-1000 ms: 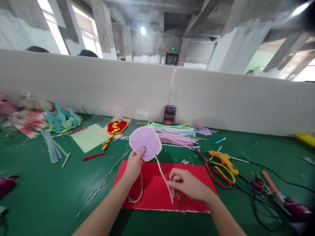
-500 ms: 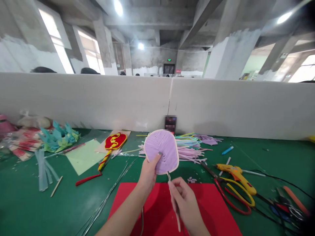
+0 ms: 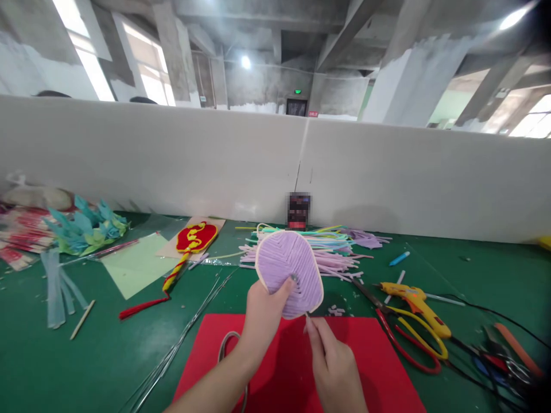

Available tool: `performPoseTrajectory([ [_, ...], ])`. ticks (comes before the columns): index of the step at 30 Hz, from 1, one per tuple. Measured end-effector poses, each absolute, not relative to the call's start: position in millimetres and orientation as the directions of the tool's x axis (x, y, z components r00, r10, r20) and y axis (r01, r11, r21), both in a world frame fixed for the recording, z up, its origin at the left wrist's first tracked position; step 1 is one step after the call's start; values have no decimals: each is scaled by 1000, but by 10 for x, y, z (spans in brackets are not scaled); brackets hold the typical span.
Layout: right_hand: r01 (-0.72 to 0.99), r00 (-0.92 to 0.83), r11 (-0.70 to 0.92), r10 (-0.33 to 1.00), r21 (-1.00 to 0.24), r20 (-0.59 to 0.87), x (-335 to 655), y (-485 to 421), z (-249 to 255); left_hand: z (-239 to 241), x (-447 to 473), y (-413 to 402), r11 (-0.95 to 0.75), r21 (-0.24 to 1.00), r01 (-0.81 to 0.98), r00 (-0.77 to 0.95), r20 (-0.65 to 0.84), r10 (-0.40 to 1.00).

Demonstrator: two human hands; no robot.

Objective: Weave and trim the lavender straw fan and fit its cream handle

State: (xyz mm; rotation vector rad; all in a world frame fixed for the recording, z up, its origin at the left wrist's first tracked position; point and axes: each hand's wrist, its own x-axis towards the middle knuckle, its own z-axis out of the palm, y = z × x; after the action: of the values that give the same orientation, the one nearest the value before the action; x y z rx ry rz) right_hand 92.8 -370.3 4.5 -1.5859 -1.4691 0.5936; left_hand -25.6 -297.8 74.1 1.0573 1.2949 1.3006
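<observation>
My left hand [image 3: 267,312] is closed on a purple fan [image 3: 297,258], its thumb flat across the front. The fan's face is ribbed with fuzzy pipe-cleaner rows and edged in cream. Just below the fan's lower edge, my right hand [image 3: 333,355] pinches the thin stem [image 3: 307,315] that comes out of it. The rest of the stem is hidden by the fingers. Both hands are above a red board [image 3: 215,373]. A pale, looped cord [image 3: 224,343] partly shows beside my left wrist.
Pipe cleaners [image 3: 336,261] lie in a heap behind the fan. To the right are scissors [image 3: 413,338], a yellow glue gun [image 3: 415,304] and pliers [image 3: 495,355]. A red-and-yellow fan [image 3: 197,236], wires [image 3: 181,344] and green paper [image 3: 135,264] lie left. A phone-like device [image 3: 299,210] leans on the partition [image 3: 172,155].
The purple fan has shifted slightly right and down, tilting more. My right hand has moved up the stem, close to the fan's lower edge. The pale strip that hung below that hand no longer shows.
</observation>
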Motion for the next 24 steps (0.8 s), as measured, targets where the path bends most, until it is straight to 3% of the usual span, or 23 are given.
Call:
performPoseTrajectory([
  [3, 431, 174, 54, 974, -901, 142, 918, -3714, 101, 736, -236, -2985, 79, 978, -191, -131, -105, 986],
  [6, 28, 104, -25, 994, -999, -22, 882, -3690, 209, 719, -235, -2974, 128, 927, -354, -63, -160, 985],
  [9, -361, -31, -147, 989, -921, -146, 865, -3649, 271, 685, -240, -2944, 180, 870, -460, 26, -189, 982],
  [12, -544, -199, -241, 968, -804, -155, 882, -3626, 274, 648, -237, -2923, 220, 832, -509, 91, -202, 975],
  [16, -656, -338, -341, 930, -673, -142, 922, -3627, 246, 603, -228, -2922, 244, 818, -521, 104, -223, 969],
  [19, -671, -354, -367, 922, -645, -156, 929, -3615, 230, 569, -232, -2921, 218, 848, -483, 80, -205, 976],
  [22, -602, -329, -344, 929, -720, -168, 911, -3593, 244, 562, -241, -2921, 182, 894, -410, 44, -180, 983],
  [24, -490, -223, -274, 957, -828, -184, 899, -3594, 267, 579, -243, -2929, 163, 919, -359, 0, -175, 985],
])
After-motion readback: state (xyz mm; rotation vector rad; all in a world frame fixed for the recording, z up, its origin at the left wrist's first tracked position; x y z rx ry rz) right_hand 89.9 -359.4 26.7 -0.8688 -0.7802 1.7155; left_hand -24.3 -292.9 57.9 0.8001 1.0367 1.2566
